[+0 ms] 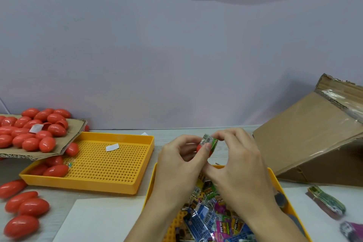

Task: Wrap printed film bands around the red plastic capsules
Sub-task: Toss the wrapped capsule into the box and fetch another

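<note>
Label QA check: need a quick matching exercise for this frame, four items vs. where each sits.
Items:
1. capsule being banded
2. white slip
3. bundle of film bands
4. cardboard box

Places:
A. on the table, far right, near edge
B. between both hands
C. tipped over, right rear
D. on the perforated floor of the left yellow tray

Pairs: 1-B, 2-D, 3-A, 4-C

One head-worn camera is looking forward and slightly down from close above the table, facing the pale wall, both forearms reaching in from below.
</note>
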{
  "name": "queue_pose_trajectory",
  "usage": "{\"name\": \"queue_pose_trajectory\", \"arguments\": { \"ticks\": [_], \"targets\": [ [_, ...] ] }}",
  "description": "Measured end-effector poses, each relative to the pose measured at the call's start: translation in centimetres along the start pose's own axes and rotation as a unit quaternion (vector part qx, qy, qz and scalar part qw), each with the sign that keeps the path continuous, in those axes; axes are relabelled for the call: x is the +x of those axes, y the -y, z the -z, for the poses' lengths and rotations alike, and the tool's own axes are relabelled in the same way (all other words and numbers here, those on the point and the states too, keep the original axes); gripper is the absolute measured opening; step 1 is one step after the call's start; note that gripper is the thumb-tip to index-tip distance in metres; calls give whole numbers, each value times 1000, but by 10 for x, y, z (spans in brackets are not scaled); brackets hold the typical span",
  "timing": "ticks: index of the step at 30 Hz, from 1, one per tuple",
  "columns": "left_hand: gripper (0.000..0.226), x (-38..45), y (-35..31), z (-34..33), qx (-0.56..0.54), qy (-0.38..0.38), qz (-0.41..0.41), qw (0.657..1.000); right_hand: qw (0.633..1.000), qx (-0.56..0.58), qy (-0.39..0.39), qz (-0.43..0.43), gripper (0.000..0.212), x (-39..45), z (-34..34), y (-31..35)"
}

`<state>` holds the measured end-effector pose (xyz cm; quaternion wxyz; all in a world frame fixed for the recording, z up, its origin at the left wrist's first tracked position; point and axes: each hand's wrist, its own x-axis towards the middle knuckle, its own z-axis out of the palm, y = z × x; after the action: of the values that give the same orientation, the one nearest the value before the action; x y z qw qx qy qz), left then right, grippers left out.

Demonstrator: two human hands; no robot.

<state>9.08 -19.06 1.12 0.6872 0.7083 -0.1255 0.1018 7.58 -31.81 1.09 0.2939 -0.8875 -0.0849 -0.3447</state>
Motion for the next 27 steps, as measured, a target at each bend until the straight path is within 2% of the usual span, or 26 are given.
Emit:
{"name": "queue_pose_trajectory", "arguments": {
  "ticks": [4,6,10,18,23,27],
  "targets": [
    [19,0,3,3,2,11,43,999,1000,5,25,12,37,0,0,-1],
    [26,-2,2,2,4,39,64,997,999,11,47,20,39,0,0,0],
    [35,-1,2,3,91,82,40,992,997,19,59,37,39,0,0,1],
    [44,4,11,9,91,119,55,987,996,24,75,29,36,0,1,-6],
    [50,3,12,12,92,143,86,982,992,75,98,28,35,0,-1,-4],
    [47,3,11,10,90,154,92,980,989,120,90,14,25,-1,-1,-2]
  ]
}}
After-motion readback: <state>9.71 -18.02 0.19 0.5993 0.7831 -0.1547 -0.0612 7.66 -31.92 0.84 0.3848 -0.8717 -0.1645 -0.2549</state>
